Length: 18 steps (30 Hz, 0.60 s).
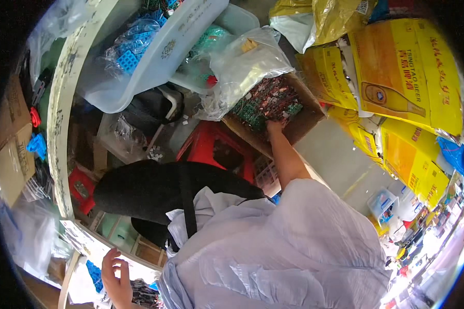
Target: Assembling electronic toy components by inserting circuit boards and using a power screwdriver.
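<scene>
My right hand (275, 125) reaches down into a cardboard box (307, 95). Inside the box lies a tangled heap of small parts with red and dark wires and green pieces (265, 103). The fingers sink into this heap, so their grip is hidden. Over the box's far left edge lies a clear plastic bag (247, 56). My left hand (116, 278) is raised at the lower left with its fingers loosely bent and apart, holding nothing. Below and beside it, a dark bundle of small parts (144, 293) shows on a white surface.
A red plastic stool (203, 144) stands left of the box. A translucent tub (154, 67) with blue pieces in bags sits at the upper left. Yellow cartons (397, 72) are stacked on the right. A black cushioned seat (139, 190) lies close to my body, with a pale table edge (59, 129) beyond.
</scene>
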{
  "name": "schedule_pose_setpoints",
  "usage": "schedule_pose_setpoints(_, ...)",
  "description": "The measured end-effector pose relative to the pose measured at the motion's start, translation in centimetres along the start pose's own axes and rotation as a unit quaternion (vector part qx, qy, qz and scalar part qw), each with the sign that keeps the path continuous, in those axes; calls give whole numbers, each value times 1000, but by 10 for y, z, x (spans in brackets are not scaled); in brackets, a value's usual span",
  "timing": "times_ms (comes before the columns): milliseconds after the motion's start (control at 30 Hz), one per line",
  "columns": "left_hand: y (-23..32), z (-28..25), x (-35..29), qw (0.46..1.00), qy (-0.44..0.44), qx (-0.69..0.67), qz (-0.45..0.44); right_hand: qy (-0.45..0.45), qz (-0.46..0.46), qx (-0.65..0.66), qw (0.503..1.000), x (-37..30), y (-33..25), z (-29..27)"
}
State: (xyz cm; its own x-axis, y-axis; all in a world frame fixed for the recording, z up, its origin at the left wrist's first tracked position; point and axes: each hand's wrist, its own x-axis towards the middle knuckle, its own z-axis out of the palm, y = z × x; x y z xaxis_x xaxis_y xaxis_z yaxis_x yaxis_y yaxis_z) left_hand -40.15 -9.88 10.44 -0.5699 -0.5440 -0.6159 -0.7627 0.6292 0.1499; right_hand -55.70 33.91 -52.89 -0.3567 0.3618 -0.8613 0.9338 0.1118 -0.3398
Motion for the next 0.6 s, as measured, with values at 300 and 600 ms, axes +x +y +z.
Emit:
schedule_pose_setpoints(300, 5, 11, 12, 1000, -18, -6, -1, 136, -80, -5, 987, -15, -3, 38)
schedule_pose_setpoints(600, 3, 13, 19, 1000, -18, -8, -18, 117, -60, -39, 991, -12, -6, 6)
